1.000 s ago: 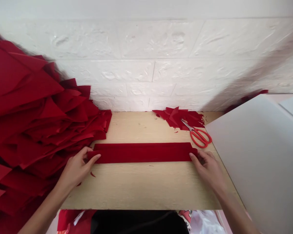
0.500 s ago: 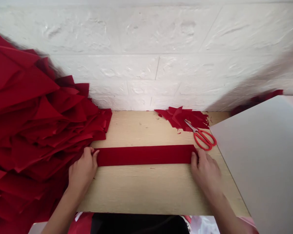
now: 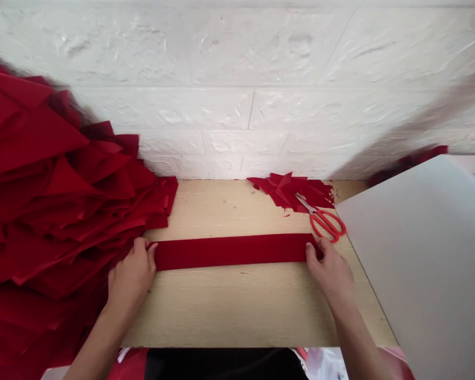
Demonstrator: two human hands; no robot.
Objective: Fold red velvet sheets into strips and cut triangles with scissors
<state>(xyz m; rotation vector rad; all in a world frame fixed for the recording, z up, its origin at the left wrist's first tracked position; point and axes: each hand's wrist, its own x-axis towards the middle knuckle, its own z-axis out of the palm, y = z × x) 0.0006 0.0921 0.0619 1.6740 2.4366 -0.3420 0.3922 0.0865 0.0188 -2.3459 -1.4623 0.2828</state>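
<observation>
A long strip of dark red velvety fabric [image 3: 231, 252] lies flat across the light wooden tabletop [image 3: 237, 311]. My left hand [image 3: 131, 273] grips the strip's left end between fingers and thumb. At the opposite end, my right hand [image 3: 329, 273] pinches the fabric in the same way. Red-handled scissors [image 3: 320, 219] rest just beyond the right end, their blades lying on a small pile of red fabric scraps [image 3: 291, 191].
A tall heap of red fabric pieces [image 3: 59, 195] rises along the table's left side, close to my left hand. A white board [image 3: 415, 264] stands at the right edge. A white brick-textured wall [image 3: 237, 89] closes off the back.
My left hand has turned and closed around the strip's left end, and my right hand has settled on the right end. The view has shifted slightly.
</observation>
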